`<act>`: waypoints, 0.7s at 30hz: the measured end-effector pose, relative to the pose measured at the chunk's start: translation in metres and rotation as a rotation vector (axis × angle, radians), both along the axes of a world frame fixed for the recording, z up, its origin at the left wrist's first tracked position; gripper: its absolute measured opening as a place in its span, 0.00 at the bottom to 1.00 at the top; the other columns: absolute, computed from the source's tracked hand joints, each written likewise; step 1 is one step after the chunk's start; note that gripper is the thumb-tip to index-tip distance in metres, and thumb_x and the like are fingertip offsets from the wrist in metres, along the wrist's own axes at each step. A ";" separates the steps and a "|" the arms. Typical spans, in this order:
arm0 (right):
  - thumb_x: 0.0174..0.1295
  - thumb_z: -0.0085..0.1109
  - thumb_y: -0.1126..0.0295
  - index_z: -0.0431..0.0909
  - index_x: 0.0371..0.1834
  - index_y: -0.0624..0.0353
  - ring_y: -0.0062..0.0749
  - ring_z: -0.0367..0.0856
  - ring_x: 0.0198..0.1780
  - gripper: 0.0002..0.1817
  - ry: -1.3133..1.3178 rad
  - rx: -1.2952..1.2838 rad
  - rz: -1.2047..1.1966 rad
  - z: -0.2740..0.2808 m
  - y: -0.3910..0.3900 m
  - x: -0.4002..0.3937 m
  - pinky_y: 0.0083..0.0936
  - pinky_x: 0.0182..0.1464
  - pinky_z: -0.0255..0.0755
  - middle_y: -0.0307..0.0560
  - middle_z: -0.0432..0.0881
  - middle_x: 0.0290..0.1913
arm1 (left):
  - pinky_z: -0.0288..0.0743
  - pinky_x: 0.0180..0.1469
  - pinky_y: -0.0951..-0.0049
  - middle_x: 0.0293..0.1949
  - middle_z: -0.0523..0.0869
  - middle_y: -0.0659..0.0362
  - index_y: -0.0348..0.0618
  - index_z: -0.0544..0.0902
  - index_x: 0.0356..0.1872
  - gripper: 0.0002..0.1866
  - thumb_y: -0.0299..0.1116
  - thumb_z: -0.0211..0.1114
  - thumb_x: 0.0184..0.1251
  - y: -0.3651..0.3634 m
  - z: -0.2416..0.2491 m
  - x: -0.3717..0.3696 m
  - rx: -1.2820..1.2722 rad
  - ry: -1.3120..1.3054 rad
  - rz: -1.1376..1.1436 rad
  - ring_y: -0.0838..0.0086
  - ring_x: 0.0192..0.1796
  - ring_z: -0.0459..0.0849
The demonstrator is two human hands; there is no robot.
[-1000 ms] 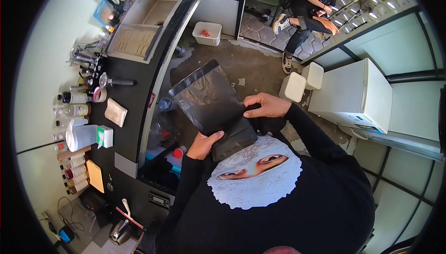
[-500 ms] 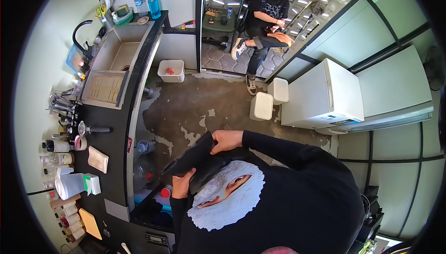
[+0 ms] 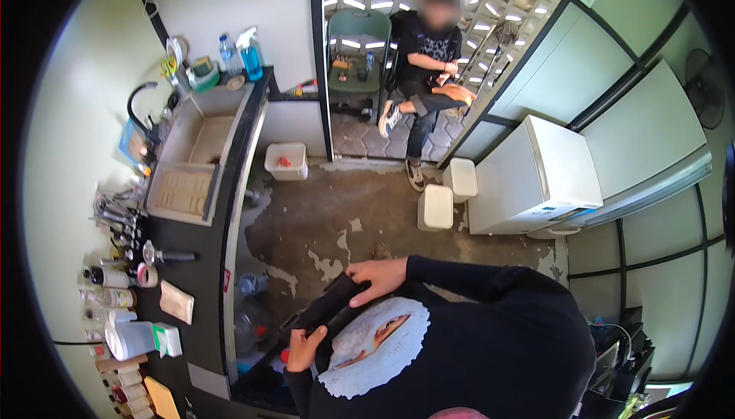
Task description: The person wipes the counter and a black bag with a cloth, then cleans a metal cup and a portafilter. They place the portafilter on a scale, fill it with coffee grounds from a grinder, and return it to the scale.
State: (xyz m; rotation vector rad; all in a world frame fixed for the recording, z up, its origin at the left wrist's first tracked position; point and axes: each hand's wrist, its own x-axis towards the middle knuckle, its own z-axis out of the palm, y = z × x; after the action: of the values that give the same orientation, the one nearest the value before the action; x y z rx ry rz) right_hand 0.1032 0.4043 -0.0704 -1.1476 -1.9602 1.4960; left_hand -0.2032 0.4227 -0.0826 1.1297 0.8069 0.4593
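Fingers (image 3: 315, 335) of the left hand (image 3: 303, 353) and right hand (image 3: 381, 275) pinch opposite ends of a black plastic pouch (image 3: 325, 304), seen nearly edge-on, just in front of a black long-sleeved shirt (image 3: 498, 335) with a white oval print (image 3: 394, 358); a long black worktop (image 3: 208, 289) runs along the left.

One head-worn view, wide and rounded, facing forward and down.
We look from above the wearer's black shirt (image 3: 505, 335), which fills the near bottom edge; the left hand (image 3: 305, 348) and right hand (image 3: 379, 278) lie close below us, the floor (image 3: 321, 216) beyond, a seated person (image 3: 430, 55) farthest off, the counter (image 3: 203, 281) along our left.
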 end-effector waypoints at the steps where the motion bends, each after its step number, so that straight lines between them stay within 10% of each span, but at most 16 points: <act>1: 0.67 0.62 0.48 0.84 0.46 0.66 0.51 0.77 0.57 0.26 -0.055 0.014 -0.005 -0.009 0.002 -0.001 0.36 0.60 0.69 0.60 0.77 0.55 | 0.69 0.63 0.71 0.54 0.85 0.55 0.30 0.79 0.59 0.22 0.34 0.66 0.68 0.004 0.002 0.009 0.097 -0.027 0.002 0.71 0.57 0.80; 3: 0.67 0.58 0.42 0.85 0.42 0.65 0.52 0.79 0.52 0.31 0.034 0.063 -0.078 -0.016 0.002 -0.007 0.39 0.54 0.72 0.63 0.81 0.47 | 0.71 0.62 0.68 0.55 0.85 0.51 0.27 0.78 0.58 0.26 0.41 0.65 0.70 0.011 0.027 0.010 0.063 0.590 -0.104 0.65 0.58 0.81; 5: 0.68 0.56 0.41 0.85 0.41 0.66 0.53 0.78 0.51 0.32 -0.018 0.074 -0.109 -0.014 0.006 -0.009 0.40 0.54 0.71 0.62 0.80 0.47 | 0.72 0.58 0.67 0.52 0.86 0.49 0.27 0.80 0.54 0.27 0.45 0.67 0.68 0.005 -0.004 0.008 0.322 0.210 0.037 0.67 0.54 0.81; 12: 0.69 0.57 0.43 0.85 0.39 0.66 0.51 0.79 0.52 0.30 -0.010 0.008 -0.123 -0.018 0.013 -0.011 0.37 0.54 0.71 0.60 0.80 0.49 | 0.73 0.40 0.78 0.33 0.86 0.61 0.30 0.85 0.39 0.16 0.39 0.69 0.69 0.000 -0.030 -0.002 0.207 0.465 0.215 0.82 0.35 0.78; 17: 0.69 0.61 0.51 0.85 0.42 0.66 0.43 0.79 0.55 0.23 0.098 -0.132 -0.150 -0.033 0.010 -0.016 0.32 0.57 0.69 0.54 0.82 0.53 | 0.74 0.47 0.76 0.41 0.88 0.61 0.29 0.85 0.45 0.12 0.30 0.69 0.67 -0.002 -0.004 0.023 0.076 0.089 0.306 0.80 0.42 0.81; 18: 0.66 0.64 0.50 0.84 0.36 0.66 0.34 0.79 0.43 0.24 0.184 -0.069 -0.219 -0.047 0.007 -0.020 0.31 0.45 0.71 0.48 0.81 0.39 | 0.74 0.49 0.76 0.43 0.88 0.60 0.29 0.84 0.47 0.13 0.28 0.69 0.67 -0.001 -0.002 0.024 0.100 0.089 0.309 0.79 0.43 0.81; 21: 0.63 0.68 0.52 0.84 0.37 0.66 0.29 0.79 0.42 0.23 0.285 -0.221 -0.263 -0.052 0.007 -0.024 0.28 0.44 0.70 0.46 0.82 0.37 | 0.74 0.51 0.76 0.45 0.88 0.59 0.30 0.84 0.48 0.12 0.24 0.69 0.66 -0.005 0.003 0.023 0.100 0.064 0.336 0.79 0.45 0.82</act>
State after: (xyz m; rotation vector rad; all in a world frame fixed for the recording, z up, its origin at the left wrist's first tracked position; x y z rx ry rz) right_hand 0.0789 0.4110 -0.1220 -1.1548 -1.4262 1.6566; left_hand -0.1803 0.4175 -0.0794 1.1081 1.0450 0.7527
